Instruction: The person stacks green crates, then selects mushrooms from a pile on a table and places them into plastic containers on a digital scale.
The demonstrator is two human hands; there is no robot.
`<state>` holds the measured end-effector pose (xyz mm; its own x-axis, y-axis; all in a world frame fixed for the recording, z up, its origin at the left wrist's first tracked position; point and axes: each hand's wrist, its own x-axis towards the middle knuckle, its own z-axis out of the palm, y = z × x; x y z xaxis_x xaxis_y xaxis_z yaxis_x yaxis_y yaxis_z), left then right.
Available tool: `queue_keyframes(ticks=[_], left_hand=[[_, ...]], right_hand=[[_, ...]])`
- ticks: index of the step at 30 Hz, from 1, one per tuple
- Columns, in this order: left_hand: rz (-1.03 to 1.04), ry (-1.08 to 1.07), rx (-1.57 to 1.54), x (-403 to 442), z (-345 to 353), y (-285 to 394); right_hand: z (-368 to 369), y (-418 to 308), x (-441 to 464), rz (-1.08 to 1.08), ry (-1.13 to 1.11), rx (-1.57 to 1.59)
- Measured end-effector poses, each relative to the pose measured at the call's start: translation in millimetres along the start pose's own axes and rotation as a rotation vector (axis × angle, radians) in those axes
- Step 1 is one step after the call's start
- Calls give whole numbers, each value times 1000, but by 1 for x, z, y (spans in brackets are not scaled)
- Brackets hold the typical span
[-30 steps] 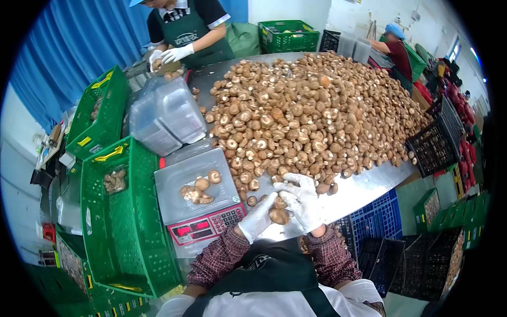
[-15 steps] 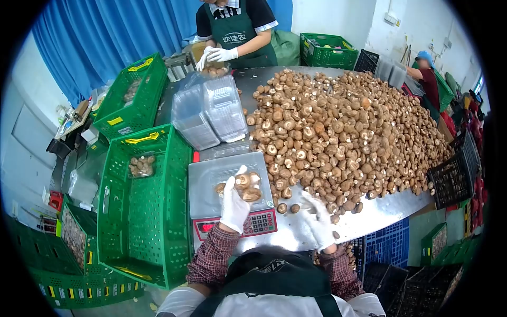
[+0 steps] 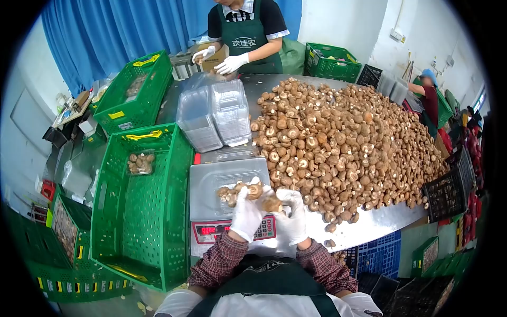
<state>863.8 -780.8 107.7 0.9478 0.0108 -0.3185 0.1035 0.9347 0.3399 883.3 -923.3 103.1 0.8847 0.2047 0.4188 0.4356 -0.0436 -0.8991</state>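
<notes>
My gloved left hand (image 3: 247, 215) is closed around a mushroom (image 3: 254, 191) over the front right of the scale (image 3: 203, 185). Just right of it, my gloved right hand (image 3: 291, 215) has its fingers around another mushroom (image 3: 272, 204), its cap near the left fingertips. Several mushrooms (image 3: 227, 194) lie in a clear tray on the scale, left of my left hand. Red digits glow on the scale's panel (image 3: 207, 230), which my left hand partly covers. A large heap of mushrooms (image 3: 338, 148) spreads over the metal table (image 3: 343, 236) to the right.
A green crate (image 3: 140, 211) with one filled pack (image 3: 141, 162) stands left of the scale. Stacked clear trays (image 3: 214, 116) stand behind it. Across the table a person (image 3: 248, 39) handles mushrooms. Black crates (image 3: 446, 193) are at the right.
My left hand has moved slightly right, off the tray's middle. My right hand has come left from the table beside the heap and now holds a mushroom. The camera view has shifted slightly.
</notes>
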Motion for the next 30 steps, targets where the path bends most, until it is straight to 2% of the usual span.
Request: queue_keyframes(ticks=[1,2,3,5,9,11,12,13,14,15,17,21,23,24,25,26,27,29,30], left_hand=[[-28,55,19,5,-2,-6],[-70,123,38,9,-5,-11],[-4,154,65,0,13,-13],[12,153,84,1,10,-14],[16,100,142,-3,10,-13],[176,63,277,-4,16,-17],[323,16,470,2,11,-18],[314,9,478,4,6,-20],[338,9,534,6,0,-21],[363,8,589,5,5,-18],[405,-33,537,2,15,-10],[764,27,878,16,-12,2],[1096,70,1534,26,-32,7],[1124,-46,1889,20,-23,14],[826,-74,2168,17,-21,16],[826,-99,2279,15,-29,12],[832,-114,2389,13,-38,8],[828,-146,2395,11,-37,6],[807,-91,2384,9,-31,4]], right_hand=[[1,-1,1,0,-8,-1],[2,-4,3,-153,-72,-143],[3,-9,4,-307,-133,-283],[1,-19,3,-278,-101,-331],[-10,-44,9,-172,-180,-377],[-10,-43,6,-117,-172,-352],[-9,-37,6,-140,-164,-335],[-9,-33,5,-164,-154,-320],[-15,-33,4,-133,-131,-242],[-24,-39,4,-35,-77,-5],[-72,-37,-1,79,-20,60],[-196,-31,-76,501,80,341],[-246,-17,-128,575,75,306],[-270,-5,-162,806,84,134],[-283,1,-183,1038,89,-34],[-296,14,-197,1040,106,-37],[-307,23,-202,1162,-44,-339],[-323,42,-210,1353,-364,-946],[-330,45,-207,1413,-537,-1260]])
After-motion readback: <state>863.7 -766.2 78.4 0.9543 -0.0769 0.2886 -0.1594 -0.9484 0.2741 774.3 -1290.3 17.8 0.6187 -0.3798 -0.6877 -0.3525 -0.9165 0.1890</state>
